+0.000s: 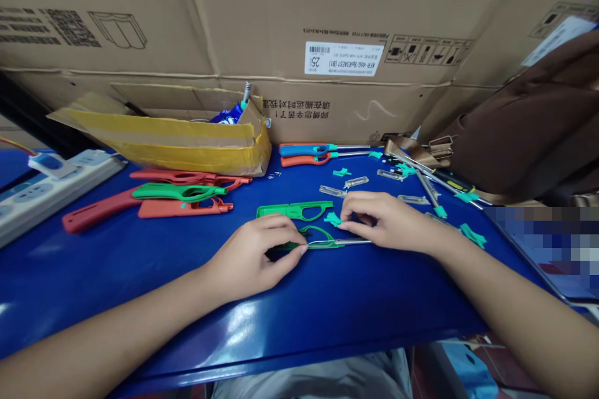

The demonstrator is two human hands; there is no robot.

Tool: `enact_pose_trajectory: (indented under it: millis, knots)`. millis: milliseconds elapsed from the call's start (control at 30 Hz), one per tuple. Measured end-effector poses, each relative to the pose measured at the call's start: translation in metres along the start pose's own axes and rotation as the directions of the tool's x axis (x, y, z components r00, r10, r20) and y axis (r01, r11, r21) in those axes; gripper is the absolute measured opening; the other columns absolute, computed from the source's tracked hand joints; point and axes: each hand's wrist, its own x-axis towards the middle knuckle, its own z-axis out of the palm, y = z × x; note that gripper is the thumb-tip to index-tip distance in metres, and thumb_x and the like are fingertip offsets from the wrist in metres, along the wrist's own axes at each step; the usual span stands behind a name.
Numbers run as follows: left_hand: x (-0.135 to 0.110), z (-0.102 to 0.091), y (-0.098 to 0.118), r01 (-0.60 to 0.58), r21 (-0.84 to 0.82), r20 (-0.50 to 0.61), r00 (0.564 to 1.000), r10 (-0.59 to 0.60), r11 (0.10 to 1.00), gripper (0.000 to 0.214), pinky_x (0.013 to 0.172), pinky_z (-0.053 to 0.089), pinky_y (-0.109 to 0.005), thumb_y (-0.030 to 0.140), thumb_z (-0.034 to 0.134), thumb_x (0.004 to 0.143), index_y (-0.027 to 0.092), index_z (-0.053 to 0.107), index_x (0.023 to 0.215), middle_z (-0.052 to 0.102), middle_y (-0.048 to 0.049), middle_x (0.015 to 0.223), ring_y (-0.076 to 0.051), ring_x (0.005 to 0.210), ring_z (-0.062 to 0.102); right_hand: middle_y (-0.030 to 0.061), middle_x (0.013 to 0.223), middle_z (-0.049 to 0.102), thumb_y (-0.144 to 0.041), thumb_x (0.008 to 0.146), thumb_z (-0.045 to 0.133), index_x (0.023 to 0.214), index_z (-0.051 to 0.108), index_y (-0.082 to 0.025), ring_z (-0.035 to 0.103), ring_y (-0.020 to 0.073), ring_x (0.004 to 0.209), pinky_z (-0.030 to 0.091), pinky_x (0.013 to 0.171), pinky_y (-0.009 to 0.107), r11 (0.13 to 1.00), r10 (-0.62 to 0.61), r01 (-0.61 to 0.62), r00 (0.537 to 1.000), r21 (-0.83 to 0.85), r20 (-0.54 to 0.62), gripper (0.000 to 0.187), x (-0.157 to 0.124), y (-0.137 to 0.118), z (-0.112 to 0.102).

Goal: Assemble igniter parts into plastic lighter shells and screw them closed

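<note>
My left hand has its thumb and forefinger closed at the near green lighter shell half, covering its left part. A thin wire runs from these fingertips to a metal tube lying at the shell's right end. Just above the tube, my right hand pinches a small teal trigger between thumb and forefinger. Behind both hands lies another green shell half, flat on the blue table. Clear plastic fuel tanks and loose teal triggers are scattered beyond and beside my right hand.
Red and green lighter shells lie at left, near a white power strip. A taped cardboard box and two lighters stand before a large carton. At right are metal tubes, a brown bag and a pixelated screen.
</note>
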Motion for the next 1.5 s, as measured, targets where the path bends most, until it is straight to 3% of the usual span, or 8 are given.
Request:
enact_pose_trajectory:
  millis: [200, 367, 533, 733, 933, 1100, 1500]
  knots:
    - [0.001, -0.006, 0.004, -0.051, 0.088, 0.012, 0.999, 0.051, 0.995, 0.014, 0.081, 0.05, -0.033, 0.019, 0.06, 0.094, 0.017, 0.074, 0.094, 0.071, -0.0045, 0.089, -0.018, 0.083, 0.064, 0.0041, 0.098, 0.066, -0.027, 0.099, 0.059, 0.097, 0.067, -0.02, 0.061, 0.0158, 0.087, 0.045, 0.077, 0.028, 0.999, -0.009, 0.01, 1.0, 0.038, -0.029, 0.01, 0.003, -0.015, 0.018]
    - [0.0, -0.007, -0.003, 0.023, 0.162, -0.036, 0.999, -0.017, 0.987, 0.015, 0.081, 0.052, -0.035, 0.019, 0.06, 0.094, 0.016, 0.073, 0.101, 0.072, -0.0059, 0.095, -0.02, 0.087, 0.064, 0.0035, 0.091, 0.066, -0.021, 0.095, 0.063, 0.093, 0.072, -0.019, 0.06, 0.0126, 0.076, 0.043, 0.068, 0.025, 0.991, 0.056, -0.046, 0.996, 0.123, -0.075, 0.01, 0.007, -0.018, 0.027]
    - [0.0, -0.007, -0.008, 0.075, 0.208, -0.008, 0.997, -0.075, 0.975, 0.018, 0.086, 0.053, -0.038, 0.024, 0.064, 0.092, 0.019, 0.072, 0.107, 0.072, -0.0062, 0.102, -0.023, 0.095, 0.064, 0.0035, 0.088, 0.066, -0.02, 0.094, 0.062, 0.092, 0.074, -0.017, 0.057, 0.0108, 0.072, 0.041, 0.063, 0.023, 0.981, 0.066, -0.054, 0.996, 0.186, -0.06, 0.012, 0.008, -0.016, 0.031]
    - [0.0, -0.005, -0.003, 0.054, 0.161, 0.033, 0.998, -0.06, 0.985, 0.015, 0.088, 0.051, -0.036, 0.027, 0.064, 0.094, 0.021, 0.072, 0.105, 0.065, -0.0058, 0.103, -0.021, 0.095, 0.062, 0.0015, 0.083, 0.064, -0.021, 0.091, 0.064, 0.084, 0.071, -0.017, 0.05, 0.0089, 0.064, 0.037, 0.057, 0.023, 0.961, 0.142, -0.122, 0.988, 0.248, -0.063, 0.011, 0.008, -0.02, 0.026]
    - [0.0, 0.002, -0.002, 0.077, 0.098, 0.086, 0.993, -0.085, 0.992, 0.017, 0.085, 0.05, -0.034, 0.022, 0.062, 0.096, 0.022, 0.072, 0.109, 0.063, -0.0048, 0.104, -0.019, 0.095, 0.062, -0.0072, 0.055, 0.043, -0.038, 0.095, 0.058, 0.09, 0.066, -0.019, 0.037, 0.0091, 0.049, 0.027, 0.047, 0.024, 0.844, 0.401, -0.379, 0.916, 0.38, 0.024, 0.021, 0.007, -0.026, 0.024]
    - [0.0, 0.006, -0.003, 0.109, 0.073, 0.078, 0.99, -0.115, 0.991, 0.016, 0.083, 0.05, -0.034, 0.019, 0.063, 0.095, 0.023, 0.073, 0.107, 0.064, -0.0037, 0.103, -0.018, 0.094, 0.063, -0.0081, 0.053, 0.041, -0.04, 0.095, 0.058, 0.089, 0.066, -0.02, 0.036, 0.0084, 0.047, 0.025, 0.046, 0.024, 0.84, 0.404, -0.403, 0.912, 0.363, 0.075, 0.022, 0.005, -0.032, 0.024]
    - [0.002, 0.008, -0.001, 0.169, -0.042, 0.013, 0.986, -0.169, 0.985, 0.014, 0.08, 0.051, -0.03, 0.012, 0.069, 0.09, 0.021, 0.076, 0.099, 0.066, -0.0022, 0.096, -0.015, 0.087, 0.064, -0.0034, 0.062, 0.053, -0.038, 0.095, 0.059, 0.091, 0.066, -0.018, 0.047, 0.0102, 0.054, 0.034, 0.048, 0.023, 0.789, 0.425, -0.443, 0.894, 0.424, 0.144, 0.022, 0.008, -0.034, 0.022]
